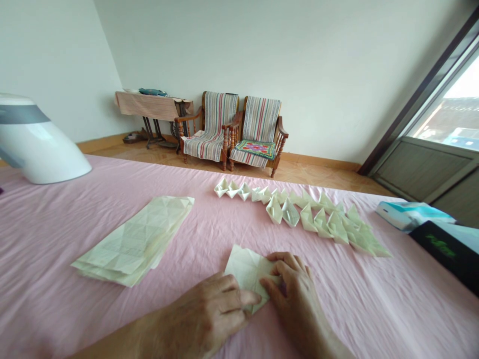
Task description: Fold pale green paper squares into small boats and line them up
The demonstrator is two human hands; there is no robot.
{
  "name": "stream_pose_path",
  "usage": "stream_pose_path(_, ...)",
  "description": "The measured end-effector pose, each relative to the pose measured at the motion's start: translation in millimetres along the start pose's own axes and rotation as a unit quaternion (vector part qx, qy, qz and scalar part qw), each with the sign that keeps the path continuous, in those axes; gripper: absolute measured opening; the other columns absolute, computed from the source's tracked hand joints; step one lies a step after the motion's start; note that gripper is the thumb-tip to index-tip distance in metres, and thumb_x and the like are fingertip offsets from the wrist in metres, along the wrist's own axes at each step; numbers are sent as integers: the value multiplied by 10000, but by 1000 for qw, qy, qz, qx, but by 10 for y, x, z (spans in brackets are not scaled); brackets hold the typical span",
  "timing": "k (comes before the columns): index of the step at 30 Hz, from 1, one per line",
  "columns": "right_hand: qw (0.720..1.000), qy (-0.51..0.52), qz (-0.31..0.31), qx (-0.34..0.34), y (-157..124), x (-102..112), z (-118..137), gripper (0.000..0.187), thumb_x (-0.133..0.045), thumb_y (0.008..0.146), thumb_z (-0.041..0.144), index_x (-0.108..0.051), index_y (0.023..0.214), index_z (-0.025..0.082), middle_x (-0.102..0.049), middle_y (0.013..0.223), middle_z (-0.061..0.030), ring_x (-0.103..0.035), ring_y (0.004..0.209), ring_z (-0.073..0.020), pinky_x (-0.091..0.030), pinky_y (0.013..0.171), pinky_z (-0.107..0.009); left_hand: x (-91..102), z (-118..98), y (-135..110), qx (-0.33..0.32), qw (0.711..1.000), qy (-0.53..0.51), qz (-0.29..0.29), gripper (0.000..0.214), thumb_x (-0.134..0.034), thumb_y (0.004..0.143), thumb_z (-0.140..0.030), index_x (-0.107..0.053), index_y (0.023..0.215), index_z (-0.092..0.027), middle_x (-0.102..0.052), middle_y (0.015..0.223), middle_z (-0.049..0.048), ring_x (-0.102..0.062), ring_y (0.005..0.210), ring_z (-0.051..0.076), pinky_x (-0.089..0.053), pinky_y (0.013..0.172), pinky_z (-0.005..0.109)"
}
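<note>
A small pale square of creased paper [243, 265] lies on the pink cloth in front of me, partly covered by my fingers. My left hand [215, 304] comes in from the lower left, fingers curled together, its fingertips pressing the paper's near edge. On the opposite side, my right hand [294, 286] grips the right edge between thumb and bent fingers. What lies under the fingertips is hidden. Beyond the hands stand rows of folded paper boats [318, 219]. Left of them rests a stack of creased paper sheets [138, 234].
A pink cloth [209, 224] with wrinkles covers the surface. At the left stands a white and grey appliance [52, 149]. A tissue pack [411, 214] and a black box [445, 254] lie at the right. Two wooden armchairs [258, 119] stand by the wall.
</note>
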State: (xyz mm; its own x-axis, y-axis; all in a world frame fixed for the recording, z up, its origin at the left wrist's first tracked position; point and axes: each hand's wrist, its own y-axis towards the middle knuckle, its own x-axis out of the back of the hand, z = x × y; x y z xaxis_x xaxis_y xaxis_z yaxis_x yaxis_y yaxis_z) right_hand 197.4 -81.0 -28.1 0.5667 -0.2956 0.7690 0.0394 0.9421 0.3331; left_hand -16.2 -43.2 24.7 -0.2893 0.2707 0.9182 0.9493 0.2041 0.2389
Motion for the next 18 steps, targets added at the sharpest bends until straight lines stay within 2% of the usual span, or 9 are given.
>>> stream_pose_path(10,1000,11,21,-18,-2,-11,-13,147,-610,825,166,-521,725,225,-624,1031,-49,-553,909,-249,-377,790,-420,18,18,51,-17,1000,-6,-7,254,-388,966,-50,-609,1049,-144,-676,1089,74,-575,907,188,-470,891,326)
stream_pose_path(14,999,4,21,-30,5,-13,-36,135,-613,828,193,-522,735,226,-618,1024,-47,-545,885,-246,-376,769,-419,27,10,52,-21,1000,-5,-7,270,-395,963,-52,-587,1127,-147,-679,1067,66,-588,899,181,-458,903,314)
stream_pose_path(18,999,7,21,-30,5,-8,-63,140,-600,834,201,-508,732,226,-607,1039,-52,-540,888,-244,-382,759,-417,34,-41,48,9,1000,22,-12,306,-396,961,-61,-552,1211,-144,-685,1031,58,-597,878,191,-456,901,332)
